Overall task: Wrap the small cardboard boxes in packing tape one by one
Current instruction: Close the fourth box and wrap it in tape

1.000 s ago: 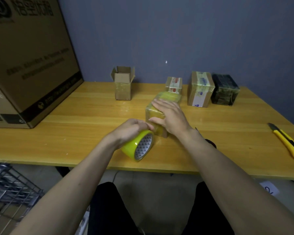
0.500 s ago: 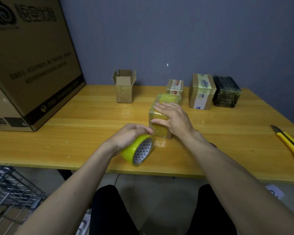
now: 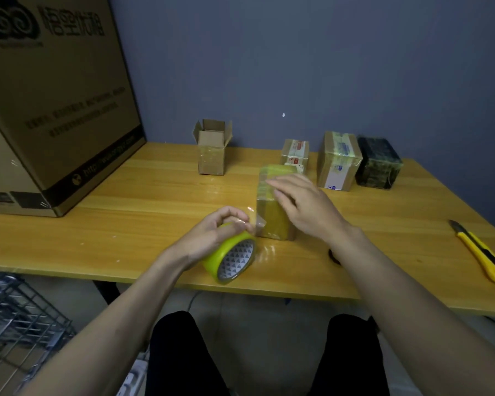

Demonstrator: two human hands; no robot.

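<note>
Bare forearms — no sleeves — black trousers (image 3: 180,352).

A small cardboard box (image 3: 273,215), already glossy with yellowish tape, stands upright near the middle of the wooden table. A strip of clear tape runs from its lower left corner to the yellow tape roll (image 3: 231,256), which lies tilted at the box's 7 o'clock, near the table's front edge, its patterned core facing the viewer. At the box's 11 o'clock stands an open-flapped box (image 3: 212,154); at 1 o'clock, three wrapped boxes (image 3: 339,161) in a row.
</note>
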